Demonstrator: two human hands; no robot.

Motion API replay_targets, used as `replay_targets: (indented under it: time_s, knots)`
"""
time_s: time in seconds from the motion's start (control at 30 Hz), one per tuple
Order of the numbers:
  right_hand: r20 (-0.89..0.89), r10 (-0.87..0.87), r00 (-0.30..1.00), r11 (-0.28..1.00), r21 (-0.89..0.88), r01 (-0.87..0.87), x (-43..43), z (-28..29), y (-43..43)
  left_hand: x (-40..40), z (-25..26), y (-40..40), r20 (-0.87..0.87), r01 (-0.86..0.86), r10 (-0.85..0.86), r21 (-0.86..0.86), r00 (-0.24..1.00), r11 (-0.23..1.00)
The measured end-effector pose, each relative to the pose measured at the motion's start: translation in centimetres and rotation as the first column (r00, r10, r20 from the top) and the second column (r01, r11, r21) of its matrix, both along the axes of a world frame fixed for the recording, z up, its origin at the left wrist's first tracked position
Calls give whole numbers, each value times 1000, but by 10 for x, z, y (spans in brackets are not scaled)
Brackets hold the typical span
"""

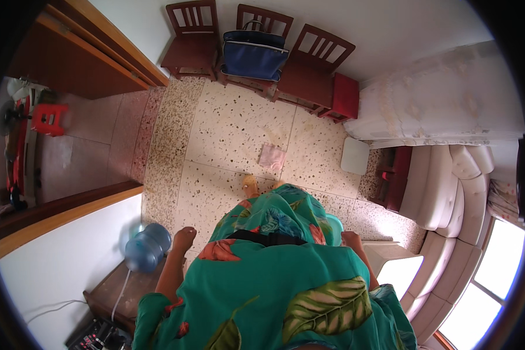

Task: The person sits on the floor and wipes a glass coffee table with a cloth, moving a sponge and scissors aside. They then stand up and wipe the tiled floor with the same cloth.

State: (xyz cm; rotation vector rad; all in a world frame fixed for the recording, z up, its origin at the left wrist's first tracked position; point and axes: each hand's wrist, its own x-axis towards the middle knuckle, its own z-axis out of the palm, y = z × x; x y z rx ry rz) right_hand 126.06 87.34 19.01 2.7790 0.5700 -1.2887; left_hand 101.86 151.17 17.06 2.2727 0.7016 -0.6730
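My left hand (184, 239) hangs at my side, its fingers curled, and nothing shows in it. Nearest to it is a blue plastic water-cooler bottle (146, 248) on a low brown table (113, 286). On the other side my right hand (351, 239) also hangs with curled fingers and no visible object. A turquoise plastic thing (335, 229), partly hidden by my green floral clothing (280, 275), is close beside that hand. In front of my feet a folded pink cloth (272, 156) lies on the speckled floor tiles (227, 127).
Ahead, several dark-red wooden chairs (317, 83) line the wall, one bearing a blue bag (256, 54). A pale square-topped stool (355, 155) and a beige sofa (424, 183) are to the right. Leftward, an open door (78, 57) shows a red plastic stool (49, 119) beyond.
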Motion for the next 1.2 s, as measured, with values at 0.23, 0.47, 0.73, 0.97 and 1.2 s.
replay_targets:
  time_s: [0.23,0.47,0.73,0.97,1.2]
  knots:
    - [-63,-437,897,863,250,438,9,9,16,57,21,5,39,-305,309,-85,950,949]
    - [-61,-591,804,770,255,585,86,63,77,-2,-53,-16,24,-376,379,-81,925,923]
    - [-62,-568,821,794,220,566,127,41,103,-115,-122,-43,-86,-461,458,-23,885,887]
    - [-198,-638,744,691,278,667,63,22,82,-107,-112,-14,-188,-84,89,37,978,996]
    - [-213,-620,755,729,202,655,42,41,64,37,13,0,-33,-429,428,-114,903,896]
